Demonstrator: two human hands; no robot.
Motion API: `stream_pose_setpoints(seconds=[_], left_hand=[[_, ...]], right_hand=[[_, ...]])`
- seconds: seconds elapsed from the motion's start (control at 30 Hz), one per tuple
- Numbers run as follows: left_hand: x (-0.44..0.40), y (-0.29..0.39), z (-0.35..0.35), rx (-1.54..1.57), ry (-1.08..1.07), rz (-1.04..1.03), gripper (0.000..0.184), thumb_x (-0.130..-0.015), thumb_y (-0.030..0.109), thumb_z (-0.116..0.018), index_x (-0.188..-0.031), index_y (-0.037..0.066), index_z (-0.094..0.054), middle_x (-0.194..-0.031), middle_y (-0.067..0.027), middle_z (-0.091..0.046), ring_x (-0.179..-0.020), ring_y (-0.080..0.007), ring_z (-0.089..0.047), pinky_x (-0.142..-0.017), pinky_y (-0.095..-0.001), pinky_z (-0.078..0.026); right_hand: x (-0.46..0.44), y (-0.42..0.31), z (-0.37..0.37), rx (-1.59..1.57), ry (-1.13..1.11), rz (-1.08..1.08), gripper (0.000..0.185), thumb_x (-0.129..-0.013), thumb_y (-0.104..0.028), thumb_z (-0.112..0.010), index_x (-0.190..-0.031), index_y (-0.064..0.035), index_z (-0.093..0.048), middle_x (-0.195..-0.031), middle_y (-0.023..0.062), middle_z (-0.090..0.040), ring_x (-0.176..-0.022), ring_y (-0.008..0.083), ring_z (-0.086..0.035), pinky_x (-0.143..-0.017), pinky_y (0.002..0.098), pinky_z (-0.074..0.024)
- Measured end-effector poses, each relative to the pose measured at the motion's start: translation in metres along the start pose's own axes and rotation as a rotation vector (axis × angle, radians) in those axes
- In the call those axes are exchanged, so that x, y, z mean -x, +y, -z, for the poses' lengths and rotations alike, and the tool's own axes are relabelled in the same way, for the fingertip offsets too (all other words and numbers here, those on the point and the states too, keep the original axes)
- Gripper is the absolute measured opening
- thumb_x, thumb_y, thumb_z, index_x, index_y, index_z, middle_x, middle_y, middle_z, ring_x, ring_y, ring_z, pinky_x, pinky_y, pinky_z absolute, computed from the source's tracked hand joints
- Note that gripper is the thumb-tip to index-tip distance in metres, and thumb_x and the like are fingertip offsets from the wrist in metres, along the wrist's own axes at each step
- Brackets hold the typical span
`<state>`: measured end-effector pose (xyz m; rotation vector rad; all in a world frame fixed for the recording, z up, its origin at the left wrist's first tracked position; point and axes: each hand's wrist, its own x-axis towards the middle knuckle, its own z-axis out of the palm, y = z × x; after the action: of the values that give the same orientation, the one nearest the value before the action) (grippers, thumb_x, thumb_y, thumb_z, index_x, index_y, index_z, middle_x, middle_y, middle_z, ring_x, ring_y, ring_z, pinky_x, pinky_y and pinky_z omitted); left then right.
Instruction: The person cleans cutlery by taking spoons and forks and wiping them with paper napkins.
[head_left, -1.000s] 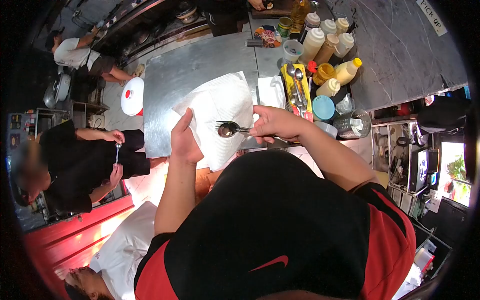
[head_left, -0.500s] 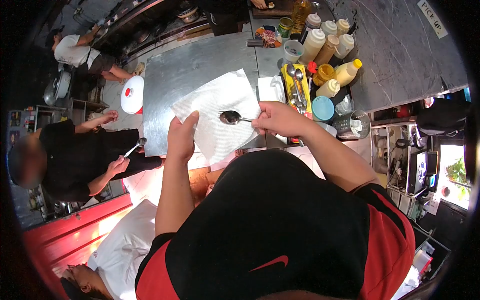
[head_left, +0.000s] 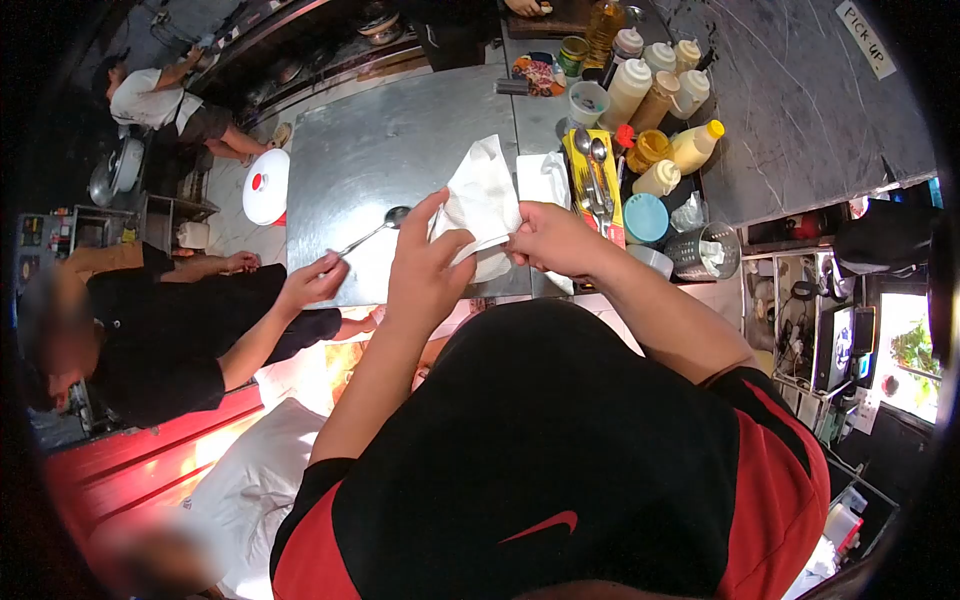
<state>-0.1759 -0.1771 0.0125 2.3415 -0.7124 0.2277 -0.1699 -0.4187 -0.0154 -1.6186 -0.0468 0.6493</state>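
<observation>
A white paper napkin (head_left: 480, 190) is folded over between my hands, above the metal table. My left hand (head_left: 430, 260) grips its left side, with the fingers bent over the fold. My right hand (head_left: 555, 238) is closed at the napkin's right edge, where the spoon and fork handles were visible half a second ago. The fold now hides the spoon and fork almost entirely. Just beyond my right hand lies a stack of white napkins (head_left: 543, 180). A yellow tray (head_left: 610, 145) with several spoons and forks stands to its right.
A co-worker's hand (head_left: 315, 280) holds a spoon (head_left: 397, 216) over the metal table (head_left: 350, 140), left of my hands. Several squeeze bottles (head_left: 628, 88), a blue-lidded tub (head_left: 645, 217) and a perforated metal holder (head_left: 708, 248) stand at the right. A white lid (head_left: 266, 188) is beyond the left edge.
My left hand has moved right, folding the napkin over the spoon and fork, which were in plain view. The co-worker at the left has brought a spoon over the table.
</observation>
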Motion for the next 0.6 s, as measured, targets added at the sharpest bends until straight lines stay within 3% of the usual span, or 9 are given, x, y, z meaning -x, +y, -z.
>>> stream_pose_setpoints(seconds=[0.2,0.3,0.47,0.6], left_hand=[[-0.001,0.001,-0.014,-0.033,0.007,-0.041,0.026,-0.078,0.011,-0.085,-0.101,0.008,-0.076,-0.156,-0.0220,-0.051,-0.141,-0.0415,-0.054,-0.109,-0.0466,-0.051],[-0.002,0.002,-0.015,-0.026,-0.010,-0.072,0.028,-0.079,0.017,-0.088,-0.102,0.007,-0.076,-0.158,-0.0226,-0.049,-0.141,-0.0412,-0.054,-0.109,-0.0463,-0.051],[-0.001,0.006,-0.016,-0.032,-0.055,-0.095,0.034,-0.081,0.027,-0.088,-0.103,0.004,-0.077,-0.163,-0.0198,-0.046,-0.142,-0.0405,-0.051,-0.111,-0.0474,-0.048],[-0.001,0.010,-0.017,-0.058,-0.083,-0.095,0.033,-0.083,0.027,-0.087,-0.104,0.003,-0.077,-0.165,-0.0190,-0.044,-0.139,-0.0401,-0.053,-0.110,-0.0471,-0.048]], right_hand=[[0.001,0.011,0.000,-0.213,-0.020,-0.024,0.014,-0.094,-0.015,-0.067,-0.103,-0.0057,-0.062,-0.073,0.0027,-0.064,-0.053,0.0078,-0.049,-0.049,0.0267,-0.0363],[0.009,0.007,0.005,-0.557,-0.065,-0.096,0.014,-0.097,-0.014,-0.068,-0.105,-0.0061,-0.061,-0.074,0.0013,-0.061,-0.056,0.0065,-0.048,-0.050,0.0243,-0.0355],[0.010,-0.006,0.002,-0.302,0.063,-0.165,0.018,-0.097,-0.022,-0.074,-0.100,-0.0075,-0.063,-0.072,-0.0003,-0.059,-0.054,0.0055,-0.046,-0.047,0.0242,-0.0318],[0.007,0.002,0.000,-0.134,0.110,-0.122,0.020,-0.097,-0.025,-0.076,-0.096,-0.0081,-0.066,-0.069,-0.0014,-0.059,-0.053,0.0047,-0.046,-0.046,0.0237,-0.0297]])
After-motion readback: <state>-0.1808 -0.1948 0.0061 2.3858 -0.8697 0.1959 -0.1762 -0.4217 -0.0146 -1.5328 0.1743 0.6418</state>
